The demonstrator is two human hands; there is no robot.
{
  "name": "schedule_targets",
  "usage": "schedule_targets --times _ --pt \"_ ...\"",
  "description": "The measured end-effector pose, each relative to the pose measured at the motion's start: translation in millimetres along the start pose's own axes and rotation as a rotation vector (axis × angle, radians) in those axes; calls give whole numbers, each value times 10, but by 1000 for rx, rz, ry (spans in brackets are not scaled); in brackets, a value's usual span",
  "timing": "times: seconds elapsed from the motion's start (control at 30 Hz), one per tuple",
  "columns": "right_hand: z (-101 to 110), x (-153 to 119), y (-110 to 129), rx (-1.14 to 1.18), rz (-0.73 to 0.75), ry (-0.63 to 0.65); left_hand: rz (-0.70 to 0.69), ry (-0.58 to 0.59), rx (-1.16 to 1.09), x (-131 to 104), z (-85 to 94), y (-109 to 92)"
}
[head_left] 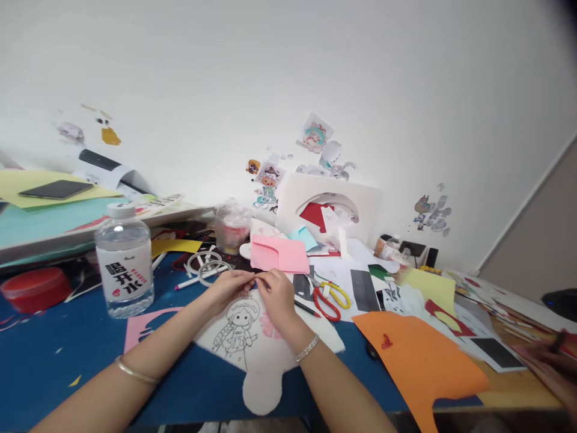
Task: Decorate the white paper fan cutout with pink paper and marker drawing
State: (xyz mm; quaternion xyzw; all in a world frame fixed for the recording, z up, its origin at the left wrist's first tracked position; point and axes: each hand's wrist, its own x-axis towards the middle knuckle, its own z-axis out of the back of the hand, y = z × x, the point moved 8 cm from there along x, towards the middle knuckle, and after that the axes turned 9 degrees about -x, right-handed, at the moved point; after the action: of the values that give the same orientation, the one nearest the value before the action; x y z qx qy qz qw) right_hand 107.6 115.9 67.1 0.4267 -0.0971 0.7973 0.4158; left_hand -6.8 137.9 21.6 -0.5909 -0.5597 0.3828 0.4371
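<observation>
My left hand [232, 287] and my right hand [276, 299] meet fingertip to fingertip above a white fan-shaped sheet [262, 391]. Both sets of fingers are pinched closed, and whatever sits between them is too small to make out. A black line drawing of a braided figure in a hat [240, 329] covers the sheet's left part. Partly behind my right wrist, a pink leaf-like shape [269, 326] shows on it. The rounded lobe of the sheet points toward me at the table's front edge. A black pen [307, 308] lies just right of my right hand.
Left stands a water bottle [125, 264] near a red round container [36, 288]. Red-handled scissors [325, 305] and yellow-handled scissors [340, 294] lie right of my hands. Orange paper [419, 361] overhangs the front edge. At far right, another person's hand [547, 364] holds a dark pen-like item.
</observation>
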Motion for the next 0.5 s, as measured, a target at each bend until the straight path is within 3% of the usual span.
schedule_targets --times 0.23,0.5 --pt "-17 7 -173 239 -267 9 -56 48 119 -26 -80 -45" --pt "-62 17 -190 237 -272 70 -126 25 249 -13 -70 -73"
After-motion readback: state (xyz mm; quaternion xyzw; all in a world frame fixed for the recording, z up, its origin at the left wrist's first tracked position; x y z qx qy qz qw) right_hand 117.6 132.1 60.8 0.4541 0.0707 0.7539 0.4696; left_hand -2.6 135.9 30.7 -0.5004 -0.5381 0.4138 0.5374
